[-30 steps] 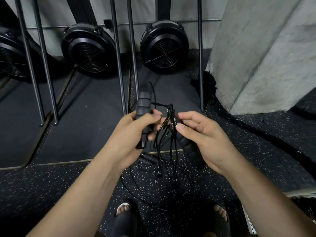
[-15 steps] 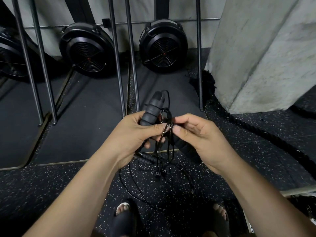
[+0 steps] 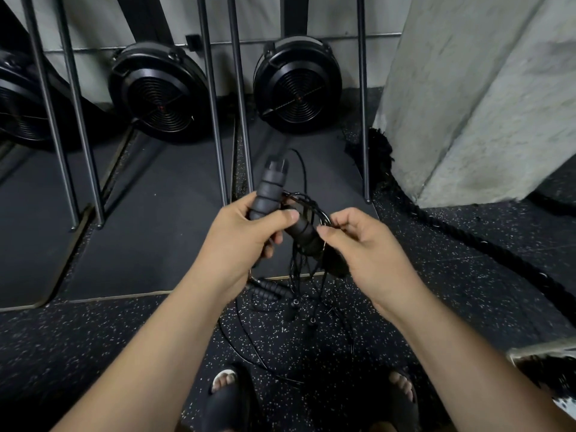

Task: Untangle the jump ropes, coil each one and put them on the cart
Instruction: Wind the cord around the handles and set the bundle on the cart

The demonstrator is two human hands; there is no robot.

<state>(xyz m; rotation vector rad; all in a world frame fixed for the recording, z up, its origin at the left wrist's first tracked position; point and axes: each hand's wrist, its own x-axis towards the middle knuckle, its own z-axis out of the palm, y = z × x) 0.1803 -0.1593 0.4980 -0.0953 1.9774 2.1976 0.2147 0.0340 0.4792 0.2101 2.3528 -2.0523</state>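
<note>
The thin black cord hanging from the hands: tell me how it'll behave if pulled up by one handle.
Probably floppy: the cord dangles limp and loops toward the floor. Likely to snag, since strands cross in a tangle. Seems light: far thinner than the handle.

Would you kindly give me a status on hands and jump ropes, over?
Left hand grips a foam handle. Right hand pinches the tangled cords beside a second handle. Nothing coiled yet; loops trail onto the floor.

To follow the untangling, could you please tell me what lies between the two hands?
In the head view, a ridged foam handle and a knot of black cords lie between the left hand and right hand.
</note>
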